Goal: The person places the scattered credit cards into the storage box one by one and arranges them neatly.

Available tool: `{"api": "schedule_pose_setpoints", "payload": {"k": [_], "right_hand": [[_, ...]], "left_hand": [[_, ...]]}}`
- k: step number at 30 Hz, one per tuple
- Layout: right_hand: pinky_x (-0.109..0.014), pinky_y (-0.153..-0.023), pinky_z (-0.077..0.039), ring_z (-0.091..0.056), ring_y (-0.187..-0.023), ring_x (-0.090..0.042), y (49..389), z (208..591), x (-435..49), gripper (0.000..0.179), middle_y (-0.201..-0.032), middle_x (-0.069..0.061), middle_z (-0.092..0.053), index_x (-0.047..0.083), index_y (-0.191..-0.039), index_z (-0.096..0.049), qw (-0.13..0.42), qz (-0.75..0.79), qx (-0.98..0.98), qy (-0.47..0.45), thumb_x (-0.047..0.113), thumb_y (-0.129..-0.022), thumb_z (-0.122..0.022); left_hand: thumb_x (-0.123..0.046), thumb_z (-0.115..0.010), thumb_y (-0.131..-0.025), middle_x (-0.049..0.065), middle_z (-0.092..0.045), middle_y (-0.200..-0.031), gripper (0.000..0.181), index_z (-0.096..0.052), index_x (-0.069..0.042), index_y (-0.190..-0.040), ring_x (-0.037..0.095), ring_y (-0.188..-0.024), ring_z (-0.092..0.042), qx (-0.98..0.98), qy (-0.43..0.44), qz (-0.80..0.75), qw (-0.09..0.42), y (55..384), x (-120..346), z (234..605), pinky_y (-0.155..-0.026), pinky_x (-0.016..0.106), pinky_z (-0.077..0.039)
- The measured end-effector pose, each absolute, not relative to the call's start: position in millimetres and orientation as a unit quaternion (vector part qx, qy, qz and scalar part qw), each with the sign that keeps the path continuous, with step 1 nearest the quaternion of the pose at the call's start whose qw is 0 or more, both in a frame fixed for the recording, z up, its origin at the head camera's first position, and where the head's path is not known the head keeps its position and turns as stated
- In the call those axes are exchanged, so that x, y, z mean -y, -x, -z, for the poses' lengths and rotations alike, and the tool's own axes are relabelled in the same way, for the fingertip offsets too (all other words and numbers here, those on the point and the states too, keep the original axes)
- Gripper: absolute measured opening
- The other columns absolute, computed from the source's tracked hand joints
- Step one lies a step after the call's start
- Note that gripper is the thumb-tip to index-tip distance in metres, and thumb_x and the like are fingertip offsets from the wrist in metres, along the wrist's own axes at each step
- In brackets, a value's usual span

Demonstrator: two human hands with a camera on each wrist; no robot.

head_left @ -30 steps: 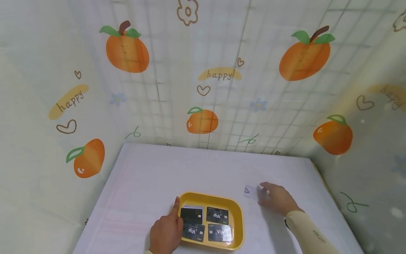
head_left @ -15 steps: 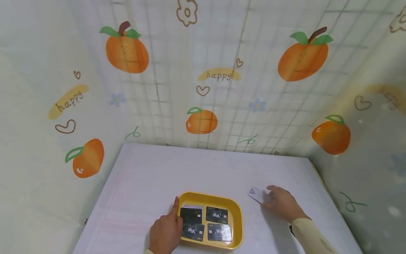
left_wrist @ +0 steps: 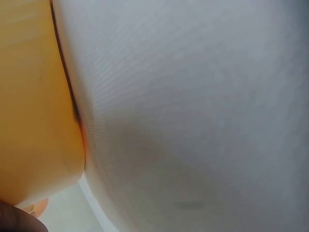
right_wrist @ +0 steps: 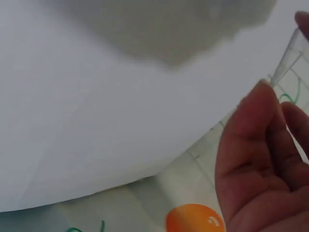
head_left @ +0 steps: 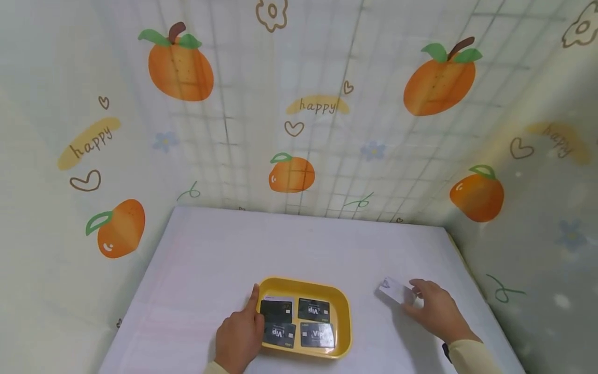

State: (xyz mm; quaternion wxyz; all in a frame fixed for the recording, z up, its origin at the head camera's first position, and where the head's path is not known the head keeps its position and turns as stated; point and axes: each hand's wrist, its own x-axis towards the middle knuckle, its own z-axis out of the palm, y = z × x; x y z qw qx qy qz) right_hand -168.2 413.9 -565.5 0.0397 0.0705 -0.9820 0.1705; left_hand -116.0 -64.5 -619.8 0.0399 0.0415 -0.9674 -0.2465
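Observation:
My right hand pinches a white card with a bluish print at its far corner, holding it over the table to the right of the tray. In the right wrist view the card's thin edge shows between thumb and finger. My left hand rests at the left rim of a yellow tray, index finger straight along the corner. The tray's outer wall fills the left of the left wrist view, a fingertip at its bottom. Inside lie several dark VIP cards in two columns.
The white tabletop stretches behind and around the tray, its far edge against a curtain printed with oranges. The curtain also closes off both sides. Shadow from the right arm falls on the table.
My right hand has moved right and nearer with the white card, which has turned and lifted. The left hand stays at the tray; the whole view has shifted slightly.

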Motion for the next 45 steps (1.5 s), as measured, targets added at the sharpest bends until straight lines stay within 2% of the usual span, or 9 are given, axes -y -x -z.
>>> {"api": "schedule_pose_setpoints", "payload": {"k": [5,9,12,16,19,25,29,37,45], "right_hand": [[-0.056,-0.081,-0.056,-0.069,-0.097,-0.033,161,555,-393,0.062,-0.108,-0.016,-0.07,-0.005,-0.125,-0.067,0.089,-0.175,0.976,-0.097,0.024,-0.076,-0.093],[-0.052,-0.083,-0.059,-0.067,-0.103,-0.032,158,539,-363,0.064,-0.116,-0.014,-0.069,-0.002,-0.129,-0.066,0.08,-0.179,0.975,-0.108,0.028,-0.08,-0.093],[-0.054,-0.09,-0.057,-0.064,-0.108,-0.032,156,526,-339,0.066,-0.12,-0.012,-0.067,0.001,-0.132,-0.065,0.072,-0.172,0.976,-0.114,0.032,-0.081,-0.092],[-0.056,-0.099,-0.053,-0.06,-0.114,-0.031,154,519,-306,0.073,-0.122,-0.007,-0.067,0.006,-0.136,-0.063,0.064,-0.152,0.978,-0.129,0.036,-0.077,-0.094],[-0.052,-0.1,-0.053,-0.058,-0.113,-0.025,153,521,-282,0.079,-0.12,-0.002,-0.066,0.012,-0.139,-0.062,0.046,-0.141,0.979,-0.138,0.037,-0.072,-0.098],[-0.041,-0.096,-0.055,-0.054,-0.103,-0.012,151,535,-243,0.077,-0.107,0.012,-0.066,0.022,-0.133,-0.064,0.018,-0.143,0.975,-0.171,0.041,-0.068,-0.1],[-0.038,-0.094,-0.05,-0.05,-0.098,-0.008,150,546,-232,0.071,-0.104,0.017,-0.068,0.024,-0.128,-0.067,0.01,-0.135,0.973,-0.189,0.043,-0.067,-0.1],[-0.035,-0.079,-0.042,-0.044,-0.085,-0.011,149,552,-219,0.049,-0.094,0.017,-0.07,0.028,-0.103,-0.072,-0.021,-0.088,0.972,-0.217,0.048,-0.066,-0.098],[-0.036,-0.074,-0.038,-0.042,-0.082,-0.015,151,554,-205,0.051,-0.094,0.014,-0.068,0.027,-0.104,-0.072,-0.047,-0.039,0.971,-0.232,0.049,-0.066,-0.098]], "left_hand": [[-0.029,-0.062,-0.101,-0.007,-0.038,-0.046,0.066,-0.042,-0.027,-0.164,0.015,-0.037,-0.034,0.967,-0.041,0.25,0.038,118,68,619,-0.038,0.032,-0.028],[-0.029,-0.063,-0.101,-0.006,-0.038,-0.047,0.066,-0.042,-0.026,-0.164,0.015,-0.038,-0.035,0.966,-0.046,0.25,0.037,118,70,619,-0.039,0.032,-0.028],[-0.029,-0.063,-0.101,-0.006,-0.038,-0.047,0.066,-0.042,-0.026,-0.164,0.015,-0.038,-0.035,0.966,-0.049,0.252,0.033,117,71,617,-0.04,0.031,-0.028],[-0.029,-0.063,-0.101,-0.006,-0.038,-0.047,0.066,-0.042,-0.026,-0.164,0.015,-0.038,-0.035,0.965,-0.053,0.254,0.029,115,72,616,-0.04,0.031,-0.028],[-0.028,-0.063,-0.101,-0.007,-0.038,-0.047,0.066,-0.042,-0.027,-0.164,0.015,-0.038,-0.035,0.965,-0.053,0.255,0.031,114,73,616,-0.04,0.031,-0.028],[-0.029,-0.063,-0.101,-0.007,-0.038,-0.048,0.066,-0.043,-0.028,-0.164,0.015,-0.038,-0.034,0.964,-0.057,0.256,0.032,113,73,614,-0.04,0.031,-0.027],[-0.029,-0.062,-0.102,-0.007,-0.039,-0.048,0.066,-0.041,-0.029,-0.164,0.015,-0.038,-0.035,0.963,-0.052,0.264,0.027,112,71,614,-0.04,0.031,-0.028],[-0.03,-0.062,-0.102,-0.006,-0.038,-0.048,0.065,-0.041,-0.03,-0.164,0.016,-0.039,-0.034,0.963,-0.051,0.262,0.03,110,69,617,-0.04,0.032,-0.027],[-0.029,-0.062,-0.102,-0.007,-0.038,-0.048,0.066,-0.042,-0.028,-0.164,0.014,-0.038,-0.034,0.964,-0.046,0.261,0.033,109,72,616,-0.04,0.031,-0.027]]}}
